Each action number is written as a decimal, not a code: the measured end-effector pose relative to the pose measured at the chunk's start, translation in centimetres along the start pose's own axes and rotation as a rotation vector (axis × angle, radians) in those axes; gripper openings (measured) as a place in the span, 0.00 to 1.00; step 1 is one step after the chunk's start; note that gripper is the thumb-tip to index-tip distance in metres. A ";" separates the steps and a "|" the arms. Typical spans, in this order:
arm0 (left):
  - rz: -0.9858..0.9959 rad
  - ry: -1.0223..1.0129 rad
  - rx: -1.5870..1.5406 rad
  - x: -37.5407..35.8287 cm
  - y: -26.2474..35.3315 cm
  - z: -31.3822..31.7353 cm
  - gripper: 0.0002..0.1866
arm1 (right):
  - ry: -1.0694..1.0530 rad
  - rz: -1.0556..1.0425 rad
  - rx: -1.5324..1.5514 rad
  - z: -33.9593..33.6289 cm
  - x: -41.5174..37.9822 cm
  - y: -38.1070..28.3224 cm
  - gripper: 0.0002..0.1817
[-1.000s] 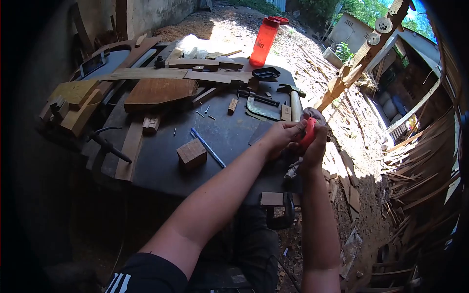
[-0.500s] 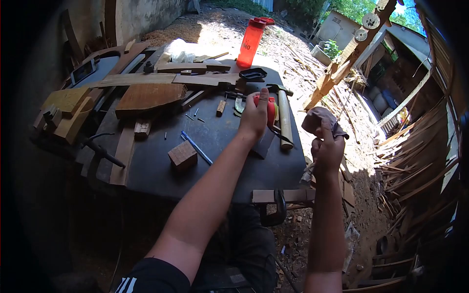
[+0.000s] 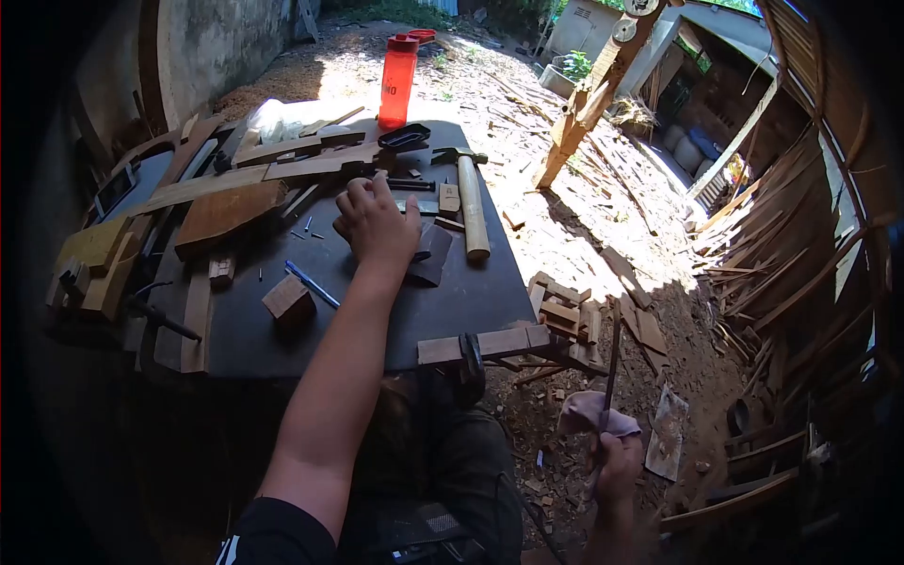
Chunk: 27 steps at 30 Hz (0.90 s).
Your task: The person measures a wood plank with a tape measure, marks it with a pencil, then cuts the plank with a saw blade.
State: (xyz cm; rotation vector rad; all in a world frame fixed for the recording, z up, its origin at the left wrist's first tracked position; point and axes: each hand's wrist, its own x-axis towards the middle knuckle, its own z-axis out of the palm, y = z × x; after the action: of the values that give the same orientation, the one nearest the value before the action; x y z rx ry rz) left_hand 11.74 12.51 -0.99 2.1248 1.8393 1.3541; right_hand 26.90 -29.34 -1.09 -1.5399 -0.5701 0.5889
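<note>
Outside in the sun, one dark counter [image 3: 452,301] holds one hammer [image 3: 471,212], one red bottle [image 3: 397,83], one blue pen [image 3: 312,284] and one small wood block [image 3: 288,299]. Left hand [image 3: 377,221] lies open, fingers spread, near the hammer. Right hand [image 3: 617,461], low beside the counter, grips one cloth [image 3: 586,411] and one thin rod [image 3: 610,363].

Tabletop [image 3: 471,297]: dark, round-edged sheet.
Far edge: red bottle [image 3: 396,69], upright.
Right side: hammer [image 3: 470,202], handle pointing toward the near edge.
Left side: wooden planks [image 3: 221,212], piled.
Near middle: small wood block [image 3: 288,299] beside a blue pen [image 3: 312,284].
Near edge: clamp [image 3: 470,361] over a wood strip [image 3: 485,344].
</note>
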 end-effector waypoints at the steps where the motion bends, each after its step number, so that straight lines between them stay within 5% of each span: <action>1: 0.074 0.022 -0.051 -0.5 0.3 0.1 0.27 | 0.029 0.040 -0.023 -0.8 -1.0 1.4 0.14; 3: 0.275 0.123 -0.200 -1.4 1.2 -0.3 0.19 | 0.107 0.122 -0.041 -2.1 -2.8 3.6 0.14; 5: 0.385 -0.005 -0.571 -2.1 2.3 -1.9 0.16 | 0.204 0.209 -0.032 -2.7 -4.0 5.1 0.15; 8: 0.407 -0.220 -0.869 -7.3 4.4 -10.1 0.13 | 0.105 0.056 0.148 -0.8 -5.8 1.3 0.17; 11: 0.374 -0.834 -1.093 -15.6 2.9 -16.6 0.23 | -0.263 0.213 0.517 -0.3 -7.1 -1.9 0.37; 13: 0.598 -0.962 -1.075 -18.9 1.9 -18.1 0.35 | -0.659 0.510 0.936 1.2 -6.4 -3.0 0.50; 14: 0.589 -1.041 -1.005 -19.7 1.3 -19.0 0.35 | -0.504 0.460 0.609 2.4 -8.1 -3.4 0.29; 16: 0.571 -0.978 -1.058 -20.9 -1.1 -18.8 0.29 | -0.760 0.476 0.550 4.7 -7.7 -3.8 0.26; 22: 0.345 -0.884 -0.959 -16.1 -4.0 -20.9 0.15 | -1.003 0.374 0.644 7.8 -6.4 -3.2 0.25; 23: 0.295 -0.794 -0.925 -14.6 -4.1 -20.3 0.14 | -0.897 0.365 0.665 7.5 -7.0 -4.9 0.38; 27: 0.052 -0.648 -0.715 -5.2 -2.6 -17.2 0.12 | -0.750 0.304 0.635 5.2 -6.3 -7.1 0.52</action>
State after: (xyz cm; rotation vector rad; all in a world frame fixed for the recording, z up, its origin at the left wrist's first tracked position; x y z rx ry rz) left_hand -0.32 0.54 5.33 1.8814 0.8845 0.9421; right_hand 18.67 -29.41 5.98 -0.7688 -0.6202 1.4541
